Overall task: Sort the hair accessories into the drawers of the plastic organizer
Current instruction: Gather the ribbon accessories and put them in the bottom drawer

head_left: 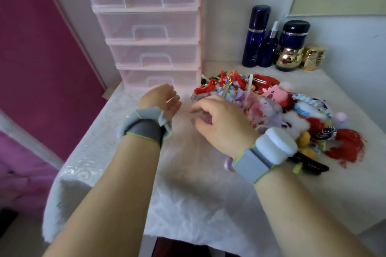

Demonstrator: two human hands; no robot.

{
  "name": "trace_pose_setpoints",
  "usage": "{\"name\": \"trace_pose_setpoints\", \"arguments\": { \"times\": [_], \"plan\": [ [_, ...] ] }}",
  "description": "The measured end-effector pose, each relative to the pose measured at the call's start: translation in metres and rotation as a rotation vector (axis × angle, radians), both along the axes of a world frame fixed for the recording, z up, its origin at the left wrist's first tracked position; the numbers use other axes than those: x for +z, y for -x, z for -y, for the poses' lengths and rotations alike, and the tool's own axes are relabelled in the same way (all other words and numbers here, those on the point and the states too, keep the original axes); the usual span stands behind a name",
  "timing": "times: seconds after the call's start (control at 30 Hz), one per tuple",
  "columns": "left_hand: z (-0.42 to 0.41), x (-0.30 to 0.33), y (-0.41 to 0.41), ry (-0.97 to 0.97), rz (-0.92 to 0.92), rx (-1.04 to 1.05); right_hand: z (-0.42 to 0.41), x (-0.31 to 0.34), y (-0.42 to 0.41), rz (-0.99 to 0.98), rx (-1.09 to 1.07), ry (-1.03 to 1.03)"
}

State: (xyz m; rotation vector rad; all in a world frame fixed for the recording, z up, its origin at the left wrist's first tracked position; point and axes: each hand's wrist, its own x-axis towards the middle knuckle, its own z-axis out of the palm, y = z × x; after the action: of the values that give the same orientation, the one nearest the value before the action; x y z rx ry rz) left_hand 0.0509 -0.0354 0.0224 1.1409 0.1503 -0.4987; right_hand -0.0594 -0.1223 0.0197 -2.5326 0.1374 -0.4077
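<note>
4 drawers [146,27] beyond left hand [161,100]; 3 blue bottles [255,35], 2 gold jars [289,58] beyond right hand [219,121].

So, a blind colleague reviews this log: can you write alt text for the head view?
A person's right hand reaches into a pile of hair accessories on a white-covered table, while the left hand hovers open before a pink drawer organizer whose drawers are closed. Cosmetic bottles stand behind.

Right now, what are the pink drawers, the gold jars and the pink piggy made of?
Drawers: likely thin plastic, see-through fronts in a matte pink frame, with moulded clear handles.
Gold jars: shiny gold with mirror-like reflections; probably metal-coated plastic or glass, hard to tell.
Piggy: looks like soft plush fabric, fuzzy and matte with rounded edges.
</note>
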Motion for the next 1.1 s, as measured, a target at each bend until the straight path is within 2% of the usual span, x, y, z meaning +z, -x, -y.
{"name": "trace_pose_setpoints", "arguments": {
  "times": [0.07,0.2,0.33,0.53,0.7,0.97,1.1],
  "plan": [
    [0.004,0.004,-0.013,0.128,-0.127,0.073,-0.005,-0.005,-0.009,-0.06,0.029,0.049],
    [0.016,0.009,-0.029,0.296,-0.196,0.167,-0.009,-0.011,-0.019,-0.127,0.066,0.147],
    [0.028,0.009,-0.052,0.177,-0.18,0.209,-0.007,-0.012,-0.024,-0.181,0.083,0.148],
    [0.019,-0.013,-0.082,0.046,-0.2,0.082,-0.003,-0.014,-0.03,-0.212,0.075,0.141],
    [0.024,-0.011,-0.079,0.234,-0.298,0.19,-0.001,-0.017,-0.035,-0.214,0.066,0.15],
    [0.019,-0.017,-0.067,0.163,-0.252,0.145,0.007,-0.019,-0.03,-0.202,0.027,0.169],
    [0.009,-0.02,-0.056,0.196,-0.245,0.183,0.01,-0.018,-0.025,-0.193,0.022,0.154]
  ]
}}
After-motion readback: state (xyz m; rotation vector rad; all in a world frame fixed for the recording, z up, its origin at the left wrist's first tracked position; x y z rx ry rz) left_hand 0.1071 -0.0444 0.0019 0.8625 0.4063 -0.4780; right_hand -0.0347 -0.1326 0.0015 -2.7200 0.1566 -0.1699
